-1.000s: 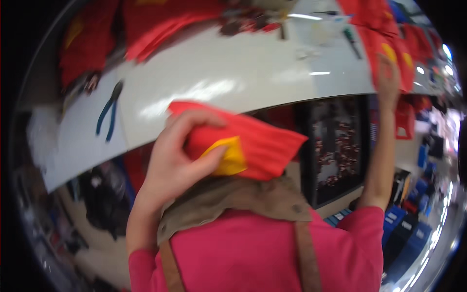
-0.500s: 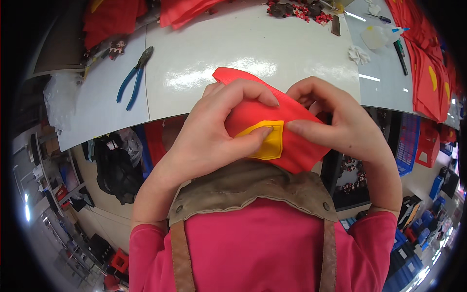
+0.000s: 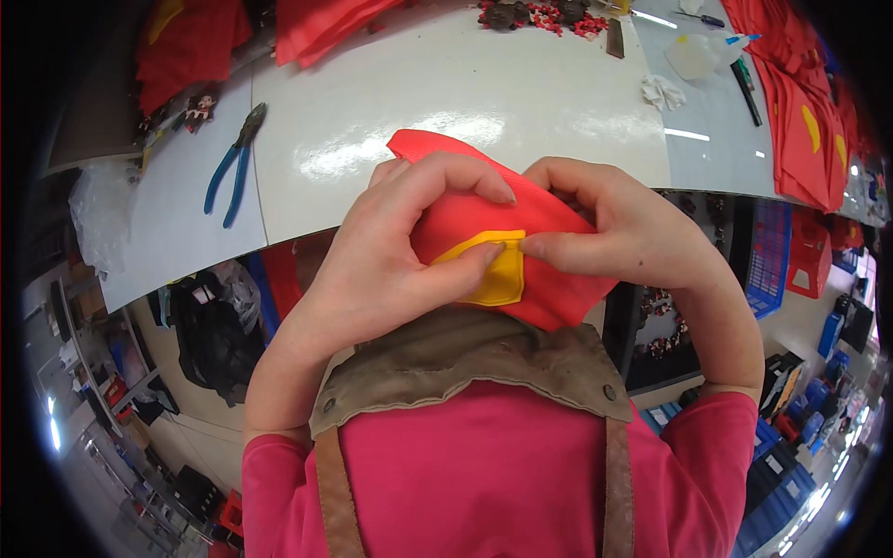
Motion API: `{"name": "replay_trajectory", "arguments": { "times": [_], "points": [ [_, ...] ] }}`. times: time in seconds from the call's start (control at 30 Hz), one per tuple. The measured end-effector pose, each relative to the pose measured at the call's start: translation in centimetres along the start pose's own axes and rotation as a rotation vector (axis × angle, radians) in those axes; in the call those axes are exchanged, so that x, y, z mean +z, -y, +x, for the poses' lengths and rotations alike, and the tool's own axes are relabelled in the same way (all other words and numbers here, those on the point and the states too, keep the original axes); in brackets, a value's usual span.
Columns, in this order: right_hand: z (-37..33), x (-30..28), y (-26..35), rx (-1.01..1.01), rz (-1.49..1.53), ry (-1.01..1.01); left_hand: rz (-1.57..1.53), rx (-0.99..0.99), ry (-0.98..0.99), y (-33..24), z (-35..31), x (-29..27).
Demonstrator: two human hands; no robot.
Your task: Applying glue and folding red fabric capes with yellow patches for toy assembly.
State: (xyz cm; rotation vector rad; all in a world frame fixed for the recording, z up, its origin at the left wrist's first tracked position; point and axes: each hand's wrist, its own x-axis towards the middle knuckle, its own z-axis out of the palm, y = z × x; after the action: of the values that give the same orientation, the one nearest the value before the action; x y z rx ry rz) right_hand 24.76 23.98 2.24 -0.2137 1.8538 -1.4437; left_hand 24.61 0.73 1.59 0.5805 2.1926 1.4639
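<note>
Between my two hands, over the table's near edge, is a red fabric piece (image 3: 561, 284) with a yellow stitched patch (image 3: 502, 282) on it. My left hand (image 3: 409, 223) grips its left side, the thumb pressed on the yellow patch and the fingers curled over the top. My right hand (image 3: 614, 228) pinches the right side, its thumb tip at the patch's upper right corner and its fingers behind the cloth. The two thumb tips are close together. Whatever small thing may lie between them is too small to make out.
Blue-handled pliers (image 3: 237, 167) lie on the white table (image 3: 372, 102) at left. Red cloth pieces (image 3: 805, 139) are heaped at right and far left. Small red and dark parts (image 3: 549, 17), a plastic bottle (image 3: 693, 56), crumpled tissue (image 3: 662, 93) and a green-black pen (image 3: 746, 91) lie farther back.
My right thumb has moved left to the patch's corner, closer to my left thumb. The whole view has shifted slightly, so the table's things appear farther left.
</note>
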Motion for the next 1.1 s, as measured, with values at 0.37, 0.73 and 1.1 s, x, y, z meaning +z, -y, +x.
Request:
{"name": "replay_trajectory", "arguments": {
  "times": [0.37, 0.73, 1.1],
  "points": [
    [-0.35, 0.08, 0.0, 0.048, 0.146, 0.014, -0.022, 0.01, -0.008, 0.34, -0.47, -0.08],
    [0.13, 0.33, 0.35, -0.01, 0.066, -0.026, -0.046, 0.008, -0.014, 0.57, -0.6, -0.32],
    [0.1, 0.46, 0.59, -0.006, 0.045, -0.004, -0.044, 0.008, -0.026, 0.65, -0.84, -0.36]
  ]
}}
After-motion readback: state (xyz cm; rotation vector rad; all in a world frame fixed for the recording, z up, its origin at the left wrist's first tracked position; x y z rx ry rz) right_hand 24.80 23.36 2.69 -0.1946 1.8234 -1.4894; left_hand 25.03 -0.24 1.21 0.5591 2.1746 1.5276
